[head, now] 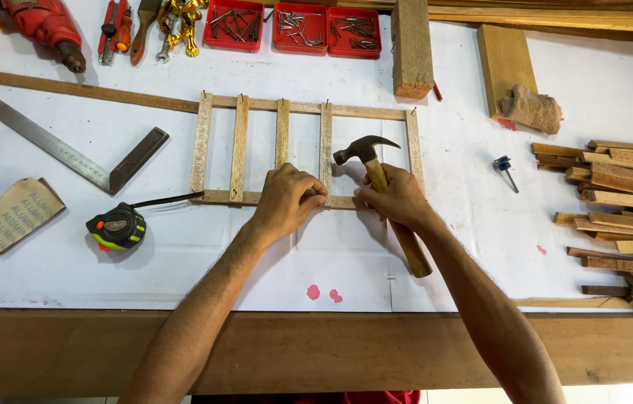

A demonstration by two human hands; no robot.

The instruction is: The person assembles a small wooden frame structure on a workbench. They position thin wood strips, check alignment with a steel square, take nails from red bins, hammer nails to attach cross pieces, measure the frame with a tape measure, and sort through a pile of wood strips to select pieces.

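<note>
Left hand [286,200] pinching at the lower rail of a slatted wooden frame [239,147], right hand [396,197] gripping a claw hammer [376,170] just beside it, on the white-covered worktop [181,254].

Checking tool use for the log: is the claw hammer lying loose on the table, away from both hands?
No: the right hand grips the claw hammer by its wooden handle, over the slatted wooden frame, beside the left hand.

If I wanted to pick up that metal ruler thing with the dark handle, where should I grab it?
Probably by the dark handle of the try square, coming from above on its right side. It looks thicker and blockier than the thin flat steel blade, so fingers can pinch its two long edges. The space around it is bare paper.
</note>
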